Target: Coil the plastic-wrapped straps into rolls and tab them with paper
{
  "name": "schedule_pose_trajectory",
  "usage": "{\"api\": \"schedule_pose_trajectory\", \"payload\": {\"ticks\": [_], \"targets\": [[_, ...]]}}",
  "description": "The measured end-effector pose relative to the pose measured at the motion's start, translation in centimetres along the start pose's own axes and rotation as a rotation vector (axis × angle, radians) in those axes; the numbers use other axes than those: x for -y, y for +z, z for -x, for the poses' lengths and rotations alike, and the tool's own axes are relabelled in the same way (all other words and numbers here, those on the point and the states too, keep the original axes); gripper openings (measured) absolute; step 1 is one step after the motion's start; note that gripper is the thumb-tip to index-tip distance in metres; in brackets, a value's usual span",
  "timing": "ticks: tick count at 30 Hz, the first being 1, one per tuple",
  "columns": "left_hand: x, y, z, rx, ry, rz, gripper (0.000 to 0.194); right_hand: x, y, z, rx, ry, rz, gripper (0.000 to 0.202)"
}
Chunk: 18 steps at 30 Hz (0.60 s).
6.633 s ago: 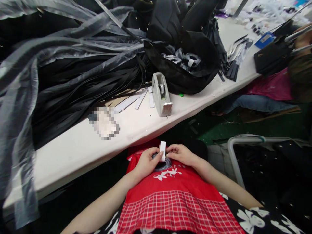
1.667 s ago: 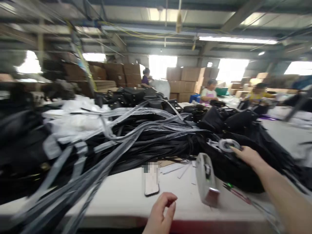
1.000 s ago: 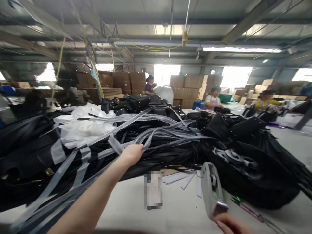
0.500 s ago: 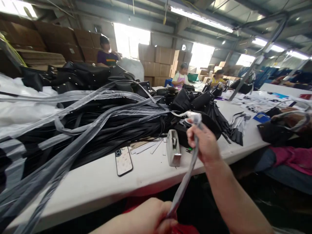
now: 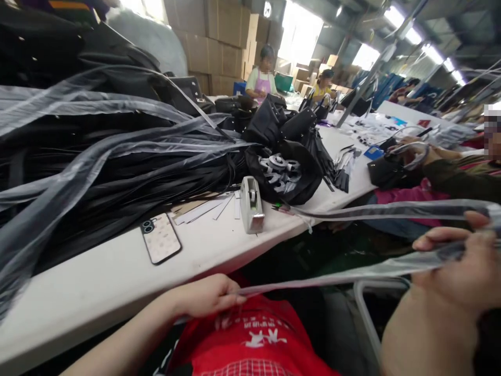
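Note:
In the head view my left hand is low in front of the red apron, fingers closed on one end of a long strap sheathed in clear plastic. From there the strap stretches to the far right, where my right hand is wrapped around it. Beyond the right hand it doubles back, and this upper length reaches the table edge near the tape dispenser. Many black straps, some in clear plastic, lie heaped on the white table.
A phone lies by the table's front edge. Behind the dispenser sits a black bag full of grey-white rings. Black handbags are piled further back. Another person's arm works at the right. A white-framed object stands below the strap.
My right hand has swung from above the table out to the far right, drawing the strap with it. My left hand still grips its end. The view has turned right.

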<state>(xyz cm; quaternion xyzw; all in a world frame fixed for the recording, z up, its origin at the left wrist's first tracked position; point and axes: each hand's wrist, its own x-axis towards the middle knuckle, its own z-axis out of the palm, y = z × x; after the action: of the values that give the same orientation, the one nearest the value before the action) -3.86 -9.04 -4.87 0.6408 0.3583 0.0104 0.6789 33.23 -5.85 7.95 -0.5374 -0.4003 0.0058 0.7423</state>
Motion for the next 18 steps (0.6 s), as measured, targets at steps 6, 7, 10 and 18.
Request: {"api": "schedule_pose_trajectory", "payload": {"ticks": [6, 7, 10, 18], "targets": [[-1.1, 0.5, -0.5, 0.098, 0.03, 0.111, 0.057, -12.1, -3.9, 0.0, -0.143, 0.112, 0.27, 0.036], [-1.1, 0.7, -0.8, 0.103, 0.03, 0.1, 0.057, -13.8, -4.7, 0.4, -0.129, 0.131, 0.432, 0.039], [-0.3, 1.2, -2.1, 0.109, 0.023, 0.083, 0.059, -17.3, -5.7, 1.1, 0.138, 0.295, 0.902, 0.036], [-0.6, 1.4, -7.1, 0.116, 0.051, 0.252, 0.057, -12.9, 2.0, 9.4, 1.053, 0.208, 0.611, 0.041]]}}
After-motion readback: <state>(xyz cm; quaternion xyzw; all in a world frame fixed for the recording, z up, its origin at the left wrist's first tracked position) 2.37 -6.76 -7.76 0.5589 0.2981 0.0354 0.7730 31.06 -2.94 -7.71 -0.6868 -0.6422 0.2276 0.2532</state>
